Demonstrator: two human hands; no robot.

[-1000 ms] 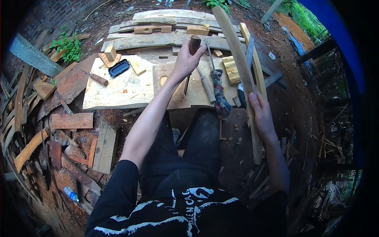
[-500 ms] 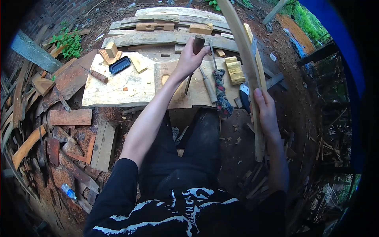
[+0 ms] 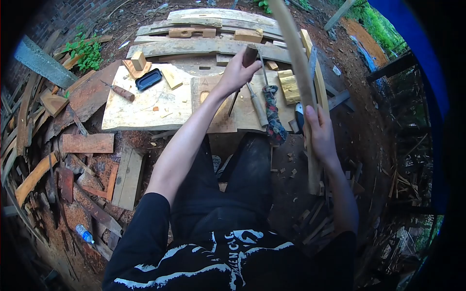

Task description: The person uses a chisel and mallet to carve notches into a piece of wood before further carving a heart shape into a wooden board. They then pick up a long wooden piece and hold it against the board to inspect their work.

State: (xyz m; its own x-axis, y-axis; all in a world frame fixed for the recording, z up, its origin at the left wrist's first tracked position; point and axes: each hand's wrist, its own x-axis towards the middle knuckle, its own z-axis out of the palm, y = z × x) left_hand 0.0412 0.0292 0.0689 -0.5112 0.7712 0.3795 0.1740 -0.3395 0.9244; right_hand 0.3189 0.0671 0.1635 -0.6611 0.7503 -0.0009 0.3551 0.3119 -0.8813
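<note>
Since a moment ago my right hand [image 3: 321, 136] has swung the long curved strip of wood [image 3: 302, 82] more upright; my fingers are wrapped tight around its lower part. My left hand [image 3: 236, 73] is closed on a chisel [image 3: 244, 65], its blade pointing down at the board [image 3: 145, 109] near a black tray [image 3: 148, 79].

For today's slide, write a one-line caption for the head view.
Left hand grips a wooden-handled chisel over the workbench; right hand holds a long curved wooden strip.

A tray [image 3: 148, 79] lies on the board [image 3: 145, 109], left of the chisel [image 3: 256, 105]
</note>
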